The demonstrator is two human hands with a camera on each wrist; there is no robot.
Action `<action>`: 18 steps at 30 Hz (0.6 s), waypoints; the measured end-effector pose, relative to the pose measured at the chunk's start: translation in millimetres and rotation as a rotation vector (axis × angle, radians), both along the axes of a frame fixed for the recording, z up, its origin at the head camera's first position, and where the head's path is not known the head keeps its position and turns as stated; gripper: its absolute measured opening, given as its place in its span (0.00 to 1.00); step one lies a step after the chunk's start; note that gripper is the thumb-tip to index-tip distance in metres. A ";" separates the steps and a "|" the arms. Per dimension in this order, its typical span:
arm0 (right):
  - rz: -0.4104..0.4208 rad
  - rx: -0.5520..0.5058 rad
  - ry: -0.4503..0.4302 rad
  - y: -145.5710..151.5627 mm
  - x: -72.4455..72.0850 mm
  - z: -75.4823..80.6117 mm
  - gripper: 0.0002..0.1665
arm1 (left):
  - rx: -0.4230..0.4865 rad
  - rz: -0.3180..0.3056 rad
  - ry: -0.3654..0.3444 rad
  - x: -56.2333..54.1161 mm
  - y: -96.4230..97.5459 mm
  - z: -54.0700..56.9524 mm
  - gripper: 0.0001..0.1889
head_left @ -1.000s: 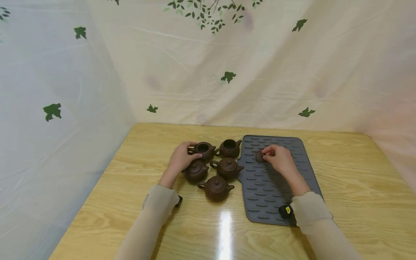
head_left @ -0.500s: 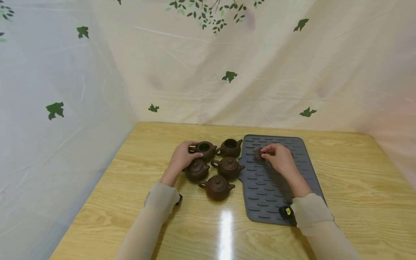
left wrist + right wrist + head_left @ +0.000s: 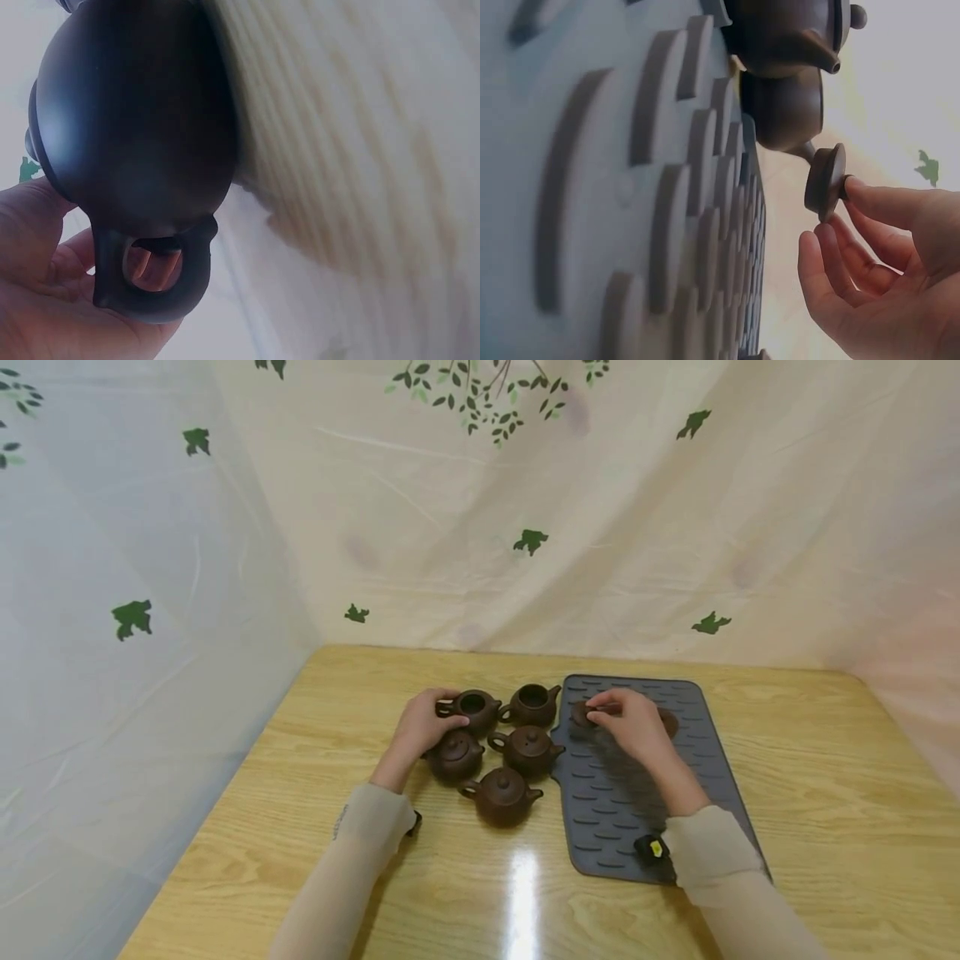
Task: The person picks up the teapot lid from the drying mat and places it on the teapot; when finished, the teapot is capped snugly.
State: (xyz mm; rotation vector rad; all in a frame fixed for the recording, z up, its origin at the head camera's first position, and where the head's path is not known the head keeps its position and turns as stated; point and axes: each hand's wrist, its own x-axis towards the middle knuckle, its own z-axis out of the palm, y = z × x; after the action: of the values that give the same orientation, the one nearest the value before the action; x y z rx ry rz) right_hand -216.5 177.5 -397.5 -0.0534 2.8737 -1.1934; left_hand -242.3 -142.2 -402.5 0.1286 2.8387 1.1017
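My left hand (image 3: 422, 731) holds a lidless dark brown teapot (image 3: 486, 715) at the back left, with the thumb along its near side. In the left wrist view a nearer lidded teapot (image 3: 139, 112) hides much of that grip. Above the upper left of a grey ridged mat (image 3: 611, 814), my right hand (image 3: 636, 724) pinches a teapot lid (image 3: 826, 181) by its knob. The lid is tipped on edge in the right wrist view and clear of the mat. Right of the held teapot stands another lidless teapot (image 3: 533, 697).
Lidded teapots stand close together in front: one at the left (image 3: 455, 758), one beside the mat (image 3: 529, 752) and one nearest me (image 3: 502, 799). Another lid (image 3: 667, 722) lies on the mat, partly behind my right hand. A patterned cloth (image 3: 450, 568) hangs behind the wooden table (image 3: 292, 827).
My right hand has moved left with the lid, toward the teapots, uncovering the other lid on the mat. My left hand stays on its teapot.
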 end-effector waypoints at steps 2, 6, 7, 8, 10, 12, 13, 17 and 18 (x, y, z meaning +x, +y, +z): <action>0.008 0.001 0.005 -3.0 -1.3 1.3 0.13 | 0.001 -0.003 0.004 -0.6 -0.3 0.5 0.27; 0.022 -0.008 -0.001 -9.6 -3.6 5.4 0.13 | 0.004 -0.012 0.015 -1.8 -0.6 2.0 0.27; 0.025 -0.015 -0.006 -11.2 -4.1 6.4 0.13 | 0.005 -0.013 0.018 -2.2 -0.9 2.1 0.27; 0.029 -0.020 -0.008 -12.9 -4.4 7.5 0.13 | 0.008 -0.014 0.019 -2.4 -1.1 2.2 0.27; 0.027 -0.025 -0.014 -16.5 -5.2 9.5 0.13 | 0.013 -0.014 0.020 -3.0 -1.5 1.8 0.26; 0.029 -0.024 -0.012 -20.2 -5.8 11.2 0.12 | 0.011 -0.016 0.019 -3.6 -2.0 1.1 0.26; 0.031 -0.021 -0.009 -22.0 -6.2 11.8 0.12 | 0.012 -0.015 0.017 -3.7 -2.2 0.9 0.26; 0.036 -0.023 -0.008 -29.2 -8.2 14.7 0.12 | 0.004 -0.016 0.014 -4.0 -2.3 1.1 0.26; 0.041 -0.026 -0.008 -31.1 -8.7 15.2 0.12 | 0.006 -0.015 0.012 -4.0 -2.1 1.5 0.26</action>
State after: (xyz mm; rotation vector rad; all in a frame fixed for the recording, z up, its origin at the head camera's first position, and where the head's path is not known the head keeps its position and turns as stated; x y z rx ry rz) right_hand -225.2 146.5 -382.3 -0.1071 2.8359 -1.2218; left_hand -246.3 -144.4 -400.9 0.1566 2.8403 1.1101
